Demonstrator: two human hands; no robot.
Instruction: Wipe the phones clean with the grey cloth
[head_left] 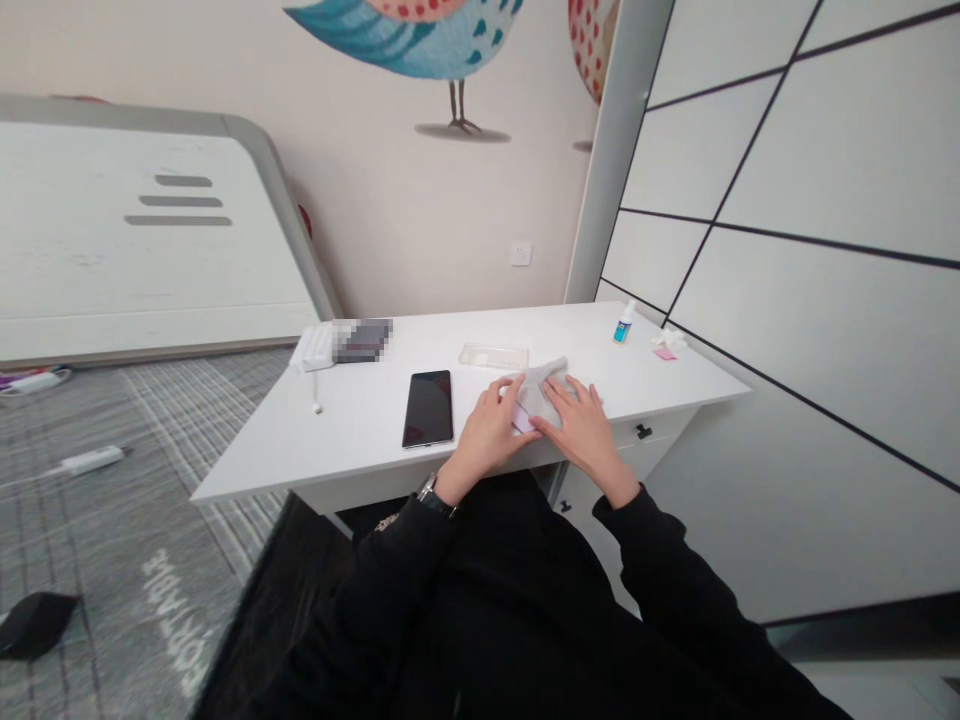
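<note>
Both my hands rest on a grey cloth (541, 388) lying on the white desk (360, 430). My left hand (491, 430) pinches the cloth's near left edge, where a pale pink piece shows under it. My right hand (581, 432) lies over the cloth's right side, thumb and fingers pressed together on it. A black phone (428, 407) lies face up just left of my left hand. A clear phone case (493, 356) sits behind the cloth.
A small blue-capped bottle (624, 322) and pink and white scraps (665, 345) sit at the desk's far right. A white charger with cable (315, 350) and a blurred dark item (362, 339) lie at the far left. Grey carpet (112, 520) spreads left of the desk.
</note>
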